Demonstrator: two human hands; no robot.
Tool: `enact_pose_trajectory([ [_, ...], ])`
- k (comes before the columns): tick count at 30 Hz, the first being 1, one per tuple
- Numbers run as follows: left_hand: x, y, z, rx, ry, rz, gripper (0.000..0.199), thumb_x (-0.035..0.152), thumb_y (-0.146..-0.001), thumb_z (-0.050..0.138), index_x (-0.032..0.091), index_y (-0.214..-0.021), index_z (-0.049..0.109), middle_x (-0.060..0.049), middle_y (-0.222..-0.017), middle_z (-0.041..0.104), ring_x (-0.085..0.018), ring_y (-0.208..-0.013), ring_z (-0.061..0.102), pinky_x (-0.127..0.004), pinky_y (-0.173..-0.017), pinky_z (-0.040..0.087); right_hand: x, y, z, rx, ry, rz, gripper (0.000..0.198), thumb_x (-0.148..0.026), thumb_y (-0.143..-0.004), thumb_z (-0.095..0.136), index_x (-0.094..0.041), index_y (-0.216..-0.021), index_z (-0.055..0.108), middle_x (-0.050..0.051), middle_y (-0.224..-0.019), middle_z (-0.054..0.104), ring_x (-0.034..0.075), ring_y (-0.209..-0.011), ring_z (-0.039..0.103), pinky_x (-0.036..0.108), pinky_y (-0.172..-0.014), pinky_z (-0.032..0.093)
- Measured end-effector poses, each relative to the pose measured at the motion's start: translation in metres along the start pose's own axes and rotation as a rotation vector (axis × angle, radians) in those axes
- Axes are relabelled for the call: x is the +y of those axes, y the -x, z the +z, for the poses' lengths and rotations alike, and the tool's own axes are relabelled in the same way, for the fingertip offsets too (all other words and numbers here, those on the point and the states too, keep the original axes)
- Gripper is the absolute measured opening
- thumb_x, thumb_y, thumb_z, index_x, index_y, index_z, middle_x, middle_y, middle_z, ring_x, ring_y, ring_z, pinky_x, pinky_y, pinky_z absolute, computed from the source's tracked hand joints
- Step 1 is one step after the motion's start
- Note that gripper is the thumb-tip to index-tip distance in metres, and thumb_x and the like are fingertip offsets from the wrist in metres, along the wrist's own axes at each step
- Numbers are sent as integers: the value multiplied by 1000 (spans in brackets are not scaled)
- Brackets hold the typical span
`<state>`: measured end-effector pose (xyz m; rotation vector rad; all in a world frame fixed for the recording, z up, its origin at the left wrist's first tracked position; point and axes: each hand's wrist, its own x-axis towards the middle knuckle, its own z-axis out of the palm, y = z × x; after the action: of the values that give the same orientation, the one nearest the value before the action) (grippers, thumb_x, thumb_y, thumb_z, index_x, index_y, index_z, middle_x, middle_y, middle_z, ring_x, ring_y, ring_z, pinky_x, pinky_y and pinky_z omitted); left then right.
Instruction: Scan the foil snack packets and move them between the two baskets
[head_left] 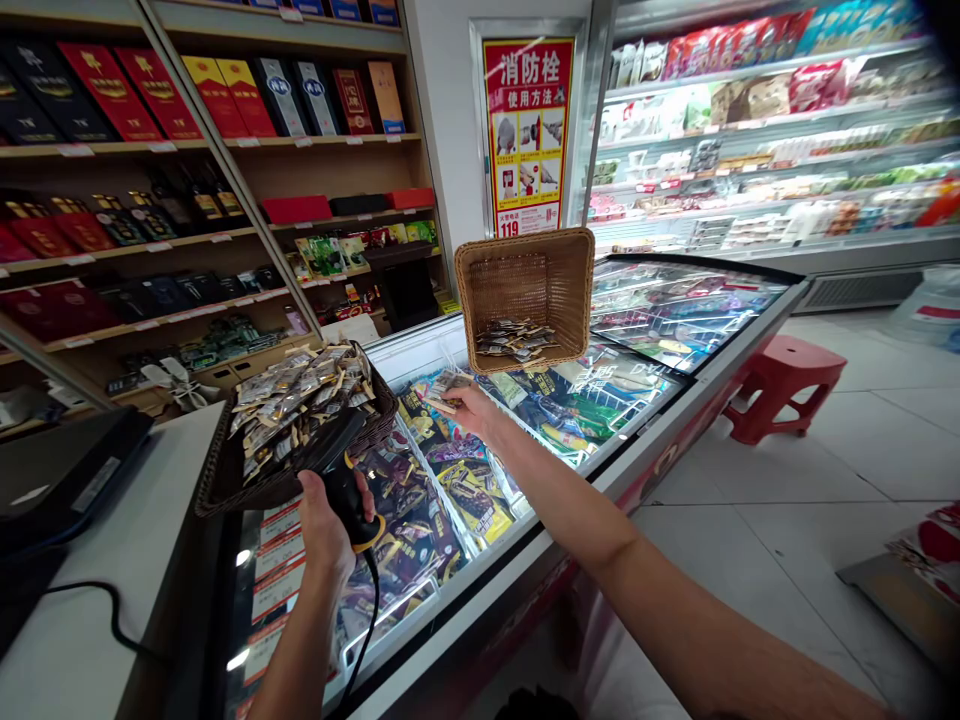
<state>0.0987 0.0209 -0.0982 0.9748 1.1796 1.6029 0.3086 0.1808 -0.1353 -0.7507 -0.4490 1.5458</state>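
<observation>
My left hand [324,528] is wrapped around a black barcode scanner [346,496] with orange trim, its cable trailing down. The scanner's head overlaps the front of a dark woven basket [214,478] heaped with small packaged snacks [292,390]. In my right hand [474,410] a small packaged snack [450,384] is pinched, above the freezer and just below a tan wicker basket [525,268]. That basket tilts its open top towards me, with a small pile of similar packets [514,340] at the bottom.
Beneath both baskets is a chest freezer [660,425] full of wrapped ice creams. A counter [154,530] with a black device [64,480] stands at left. Shelves of boxes [322,140] rise behind. A red stool [787,385] sits on the floor at right.
</observation>
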Motion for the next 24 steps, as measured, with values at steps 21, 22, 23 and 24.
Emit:
enact_pose_trajectory([
  [21,-19,2,-8,-315,-189,35,85,103,-74,60,20,-88,71,-2,-53,61,-21,-47,62,-28,-34,40,-22,17,3,-19,340,-381,34,-53,-82,81,-24,-86,64,-9,-67,51,9,-50,42,27,-47,39],
  [22,-20,1,-9,-330,-201,35,85,103,-75,59,20,-86,71,-3,-53,60,-22,-47,62,-28,-35,40,-22,17,3,-24,342,-384,34,-54,-82,81,-24,-87,65,-9,-67,50,9,-50,41,28,-47,38],
  [23,-21,0,-10,-344,-209,35,84,103,-76,58,21,-84,71,-3,-52,60,-22,-47,62,-29,-35,40,-22,17,2,-27,347,-384,35,-55,-81,80,-24,-86,65,-9,-67,49,9,-50,40,28,-47,37],
  [24,-21,-1,-11,-356,-213,36,83,102,-77,57,21,-83,71,-4,-53,60,-22,-47,62,-29,-35,40,-22,17,1,-25,355,-381,36,-56,-80,80,-24,-86,64,-9,-66,48,9,-50,39,28,-47,36],
])
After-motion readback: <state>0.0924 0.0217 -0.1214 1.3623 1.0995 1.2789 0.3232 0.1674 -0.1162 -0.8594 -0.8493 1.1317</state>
